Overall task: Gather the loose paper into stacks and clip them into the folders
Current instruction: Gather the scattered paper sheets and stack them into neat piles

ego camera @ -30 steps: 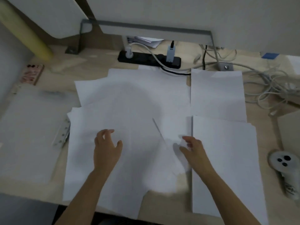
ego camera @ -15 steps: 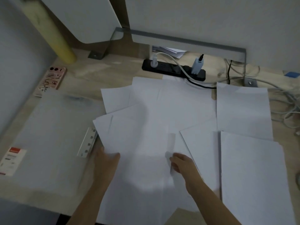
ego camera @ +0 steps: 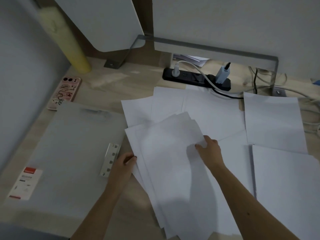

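Just right of the folder (ego camera: 69,144), I see the left hand (ego camera: 123,164) now curled round the edge of the loose paper (ego camera: 169,170) and the right hand (ego camera: 209,150) pinching sheets it has dragged inward, so a stack is forming.

folder label (ego camera: 26,183) text illegible, right sheet (ego camera: 285,187) cropped

Left hand (ego camera: 123,164) grips the near-left edge of a fanned paper stack (ego camera: 171,163); right hand (ego camera: 208,149) pinches its right side. A grey folder (ego camera: 69,153) lies left.
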The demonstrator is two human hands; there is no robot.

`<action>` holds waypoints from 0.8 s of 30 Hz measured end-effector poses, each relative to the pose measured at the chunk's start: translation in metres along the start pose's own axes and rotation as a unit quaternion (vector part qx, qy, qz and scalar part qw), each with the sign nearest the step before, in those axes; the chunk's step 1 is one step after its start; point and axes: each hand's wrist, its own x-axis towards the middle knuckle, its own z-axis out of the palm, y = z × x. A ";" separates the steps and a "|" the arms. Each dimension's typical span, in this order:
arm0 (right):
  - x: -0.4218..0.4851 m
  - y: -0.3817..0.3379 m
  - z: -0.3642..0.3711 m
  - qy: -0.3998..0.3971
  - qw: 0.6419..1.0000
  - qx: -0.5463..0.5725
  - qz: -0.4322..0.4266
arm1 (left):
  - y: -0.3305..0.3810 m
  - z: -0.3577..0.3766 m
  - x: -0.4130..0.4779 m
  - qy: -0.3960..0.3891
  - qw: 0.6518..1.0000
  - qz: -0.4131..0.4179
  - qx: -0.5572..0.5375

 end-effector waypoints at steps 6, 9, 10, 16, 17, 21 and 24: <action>-0.009 0.003 0.015 -0.035 0.996 0.040 0.068 | 0.008 0.002 0.008 0.038 0.996 0.076 0.040; -0.019 0.006 0.016 -0.063 0.985 0.115 0.108 | 0.014 0.002 0.004 0.039 0.992 0.111 0.055; -0.022 0.007 0.017 -0.080 0.983 0.122 0.108 | 0.014 0.002 0.004 0.029 0.993 0.110 0.042; -0.040 0.004 0.010 -0.124 0.978 0.165 0.042 | 0.010 0.002 0.013 -0.021 0.995 0.087 0.036; -0.041 0.004 0.005 -0.101 0.979 0.175 0.037 | 0.012 0.002 0.014 -0.010 0.995 0.095 0.018; -0.042 0.011 -0.022 -0.063 0.943 0.320 0.066 | 0.023 -0.002 0.020 -0.030 0.983 0.020 -0.180; -0.043 0.016 -0.035 -0.081 0.924 0.364 0.077 | 0.025 0.005 0.027 -0.094 0.980 -0.037 -0.173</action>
